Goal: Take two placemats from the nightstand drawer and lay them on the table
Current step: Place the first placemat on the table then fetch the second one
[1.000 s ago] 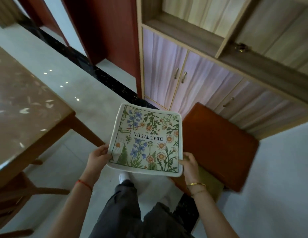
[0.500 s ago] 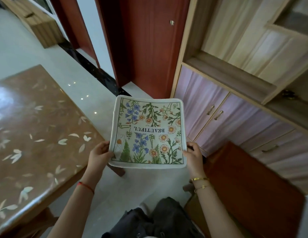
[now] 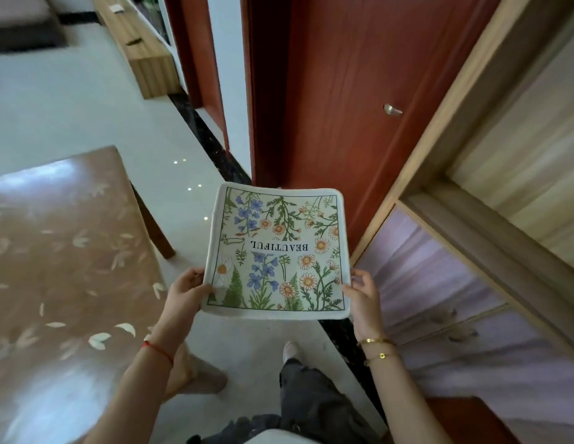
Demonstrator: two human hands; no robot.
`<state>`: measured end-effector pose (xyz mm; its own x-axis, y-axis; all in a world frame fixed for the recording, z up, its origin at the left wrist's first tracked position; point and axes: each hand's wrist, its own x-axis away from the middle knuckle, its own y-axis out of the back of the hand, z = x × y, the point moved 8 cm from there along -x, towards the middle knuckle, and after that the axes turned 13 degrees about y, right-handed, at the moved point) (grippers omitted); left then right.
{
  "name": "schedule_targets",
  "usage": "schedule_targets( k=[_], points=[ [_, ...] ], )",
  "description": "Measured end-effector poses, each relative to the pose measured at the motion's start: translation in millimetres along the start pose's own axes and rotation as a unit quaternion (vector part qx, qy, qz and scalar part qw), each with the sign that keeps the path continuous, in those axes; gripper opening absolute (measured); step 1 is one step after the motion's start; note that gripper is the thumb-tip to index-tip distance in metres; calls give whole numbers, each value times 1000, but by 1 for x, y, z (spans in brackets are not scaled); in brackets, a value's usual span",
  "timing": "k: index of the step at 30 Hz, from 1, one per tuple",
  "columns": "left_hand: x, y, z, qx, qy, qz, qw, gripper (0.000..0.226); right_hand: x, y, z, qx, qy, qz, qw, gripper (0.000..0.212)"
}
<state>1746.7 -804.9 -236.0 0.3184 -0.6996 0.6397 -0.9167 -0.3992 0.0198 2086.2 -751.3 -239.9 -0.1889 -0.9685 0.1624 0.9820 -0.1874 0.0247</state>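
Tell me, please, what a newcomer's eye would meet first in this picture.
First, the square cream fabric placemat printed with flowers and the word BEAUTIFUL, held out in the middle of the view, with the left hand and the right hand gripping its two sides. Then the glossy brown table with pale leaf patterns at the left, and the tall red-brown wooden door behind.

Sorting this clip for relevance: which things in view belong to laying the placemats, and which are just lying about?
Part of the job:
floral placemat, held off the table
left hand and right hand, each gripping a near corner of it
brown table, where it is to go

Just around:
red door
purple-fronted cabinet
low wooden unit
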Motion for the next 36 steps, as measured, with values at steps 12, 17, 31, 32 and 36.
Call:
schedule_targets(
  k=[12,17,31,32,36],
  points=[
    [-115,7,-102,122,-10,-142,982,32,-213,-147,61,46,18,164,985,27],
    [-181,36,-140,149,-13,-173,974,31,-281,-231,63,47,15,206,977,27],
    [-379,164,-329,164,-38,-196,966,34,-449,-508,112,43,24,230,972,30],
    [-391,173,-339,166,-41,-198,965,35,-458,-525,114,43,23,231,972,30],
    [-428,201,-368,181,-24,-210,960,38,-489,-588,115,41,8,249,968,28]
  ],
)
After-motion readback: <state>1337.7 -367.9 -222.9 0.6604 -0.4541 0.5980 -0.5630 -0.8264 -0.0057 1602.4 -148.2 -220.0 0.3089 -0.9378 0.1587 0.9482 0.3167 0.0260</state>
